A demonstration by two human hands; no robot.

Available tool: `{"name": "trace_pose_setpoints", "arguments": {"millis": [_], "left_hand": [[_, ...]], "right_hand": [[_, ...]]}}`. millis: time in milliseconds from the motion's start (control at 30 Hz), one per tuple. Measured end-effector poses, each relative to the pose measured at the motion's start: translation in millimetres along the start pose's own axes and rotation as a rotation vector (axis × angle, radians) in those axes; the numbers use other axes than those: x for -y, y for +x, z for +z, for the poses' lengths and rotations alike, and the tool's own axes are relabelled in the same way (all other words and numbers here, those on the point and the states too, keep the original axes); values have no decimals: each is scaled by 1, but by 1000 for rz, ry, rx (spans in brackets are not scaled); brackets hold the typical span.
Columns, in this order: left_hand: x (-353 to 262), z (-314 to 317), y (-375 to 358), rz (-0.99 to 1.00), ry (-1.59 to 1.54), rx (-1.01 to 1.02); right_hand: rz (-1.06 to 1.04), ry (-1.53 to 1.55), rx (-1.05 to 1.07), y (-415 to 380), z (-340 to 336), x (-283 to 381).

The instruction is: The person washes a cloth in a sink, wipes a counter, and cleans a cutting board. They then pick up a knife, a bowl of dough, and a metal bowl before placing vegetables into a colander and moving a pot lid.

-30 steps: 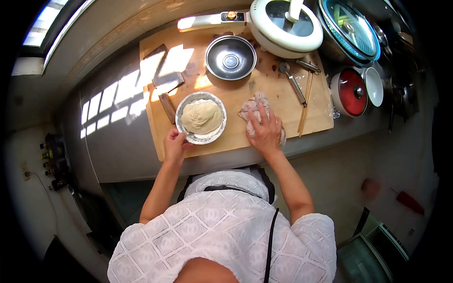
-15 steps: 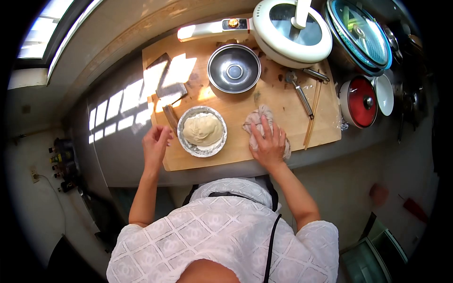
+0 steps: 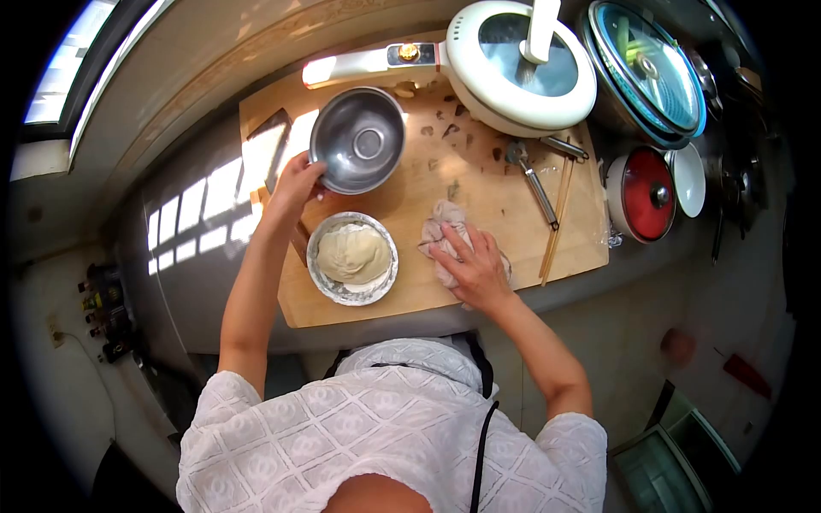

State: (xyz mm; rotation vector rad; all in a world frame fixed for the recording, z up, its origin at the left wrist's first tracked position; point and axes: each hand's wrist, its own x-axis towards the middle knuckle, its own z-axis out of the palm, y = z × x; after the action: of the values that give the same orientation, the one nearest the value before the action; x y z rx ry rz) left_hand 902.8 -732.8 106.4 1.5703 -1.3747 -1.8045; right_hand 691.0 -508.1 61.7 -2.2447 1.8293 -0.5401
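Note:
My left hand (image 3: 301, 178) grips the near left rim of a dark metal bowl (image 3: 342, 162), tilted and apparently lifted off the board. Nothing shows inside that bowl. Just below it stands a second metal bowl (image 3: 391, 278), dusted with flour, with a pale lump of dough (image 3: 352, 254) and some loose flour in it. To the right, my right hand (image 3: 475, 269) presses on a crumpled beige cloth (image 3: 440, 227) on the wooden board, fingers curved over it. Part of the cloth is hidden under the palm.
On the wooden board (image 3: 505, 192), dark wet scraps or stains (image 3: 451, 131) lie near a white lidded electric pan (image 3: 466, 77). Right of the cloth are a peeler-like tool (image 3: 537, 188) and chopsticks (image 3: 560, 214). A cleaver (image 3: 272, 150) lies left; a red-lidded pot (image 3: 647, 197) stands right.
My left hand has gone from beside the dough bowl up to the dark bowl, taken hold of it and shifted it left. My right hand stays on the cloth.

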Motion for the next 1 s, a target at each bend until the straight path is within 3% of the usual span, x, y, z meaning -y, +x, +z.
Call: {"name": "trace_pose_setpoints", "arguments": {"millis": [33,100,300,367,467,500,533,567,633,700,833,1000], "left_hand": [[20,-29,-6,-46,-11,-125],[17,-56,-41,31,-100,-176],[45,-95,-114,84,-290,-438],[55,-93,-126,94,-307,-442],[53,-77,-137,38,-307,-443],[54,-72,-137,49,-320,-432],[55,-68,-140,57,-336,-426],[56,-63,-141,52,-338,-416],[54,-59,-136,67,-357,-393],[56,-62,-135,79,-341,-364],[51,-57,-133,103,-337,-360],[44,-47,-134,108,-298,-292]], "right_hand": [[-52,40,67,14,-3,-1],[-104,79,138,46,0,-4],[-146,44,-145,189,38,-27],[50,78,-74,240,50,-31],[107,84,-26,277,48,-31],[122,4,22,279,43,-28],[244,162,61,273,51,-26],[225,177,85,260,40,-21],[78,-48,-102,214,36,-9],[90,-71,-204,155,45,-6],[289,-101,-218,63,20,-4],[467,-124,-292,108,14,-38]]}}
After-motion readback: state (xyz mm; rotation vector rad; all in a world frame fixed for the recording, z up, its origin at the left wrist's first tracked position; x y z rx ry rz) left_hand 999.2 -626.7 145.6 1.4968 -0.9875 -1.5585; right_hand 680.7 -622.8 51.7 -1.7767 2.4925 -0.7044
